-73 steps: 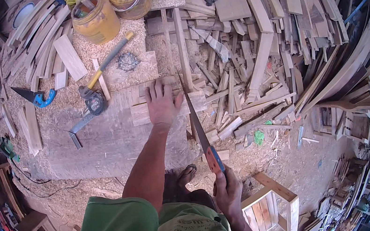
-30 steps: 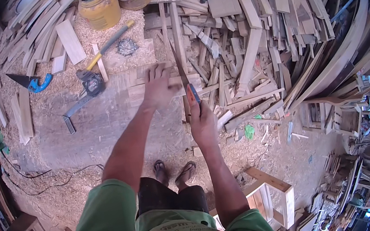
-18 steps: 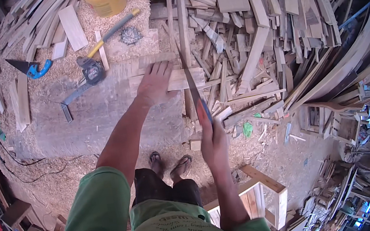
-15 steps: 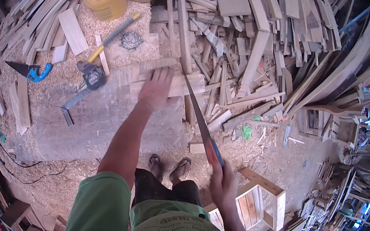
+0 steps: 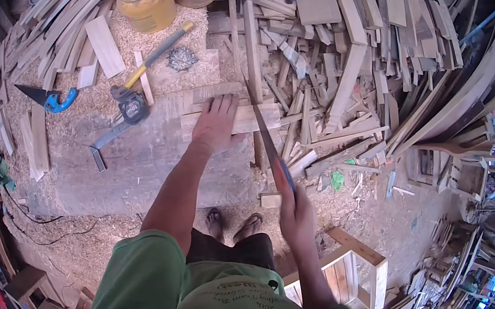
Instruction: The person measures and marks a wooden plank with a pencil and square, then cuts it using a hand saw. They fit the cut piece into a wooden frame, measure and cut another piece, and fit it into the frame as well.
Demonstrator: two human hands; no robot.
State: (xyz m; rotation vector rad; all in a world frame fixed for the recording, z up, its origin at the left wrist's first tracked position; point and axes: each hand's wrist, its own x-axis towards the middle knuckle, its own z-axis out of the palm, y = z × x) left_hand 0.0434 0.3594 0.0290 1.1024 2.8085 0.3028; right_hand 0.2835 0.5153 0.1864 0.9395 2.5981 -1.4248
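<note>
My left hand (image 5: 216, 123) presses on a pale board (image 5: 254, 117), fingers over its far edge and thumb at its near edge; the board lies across the right end of a worn plywood sheet (image 5: 157, 186). Just right of that hand, a long handsaw blade (image 5: 269, 139) crosses the board. My right hand (image 5: 296, 214) grips the saw's orange-and-blue handle. To the left lie a tape measure (image 5: 134, 112), a steel square (image 5: 98, 155), a yellow-and-grey handled tool (image 5: 152, 61) and a blue-handled saw (image 5: 59, 100).
Offcuts (image 5: 329, 80) are heaped right and back, beside long curved boards (image 5: 460, 93). Yellow buckets (image 5: 148, 7) stand at the back. My sandalled feet (image 5: 246, 227) are on the shavings-strewn floor. A wooden frame (image 5: 373, 282) stands lower right; cables (image 5: 61, 222) run at left.
My right hand and the saw have moved back and forth along the blade's line, a little forward since the last earlier frame. My left hand stays on the board, its fingers shifting slightly.
</note>
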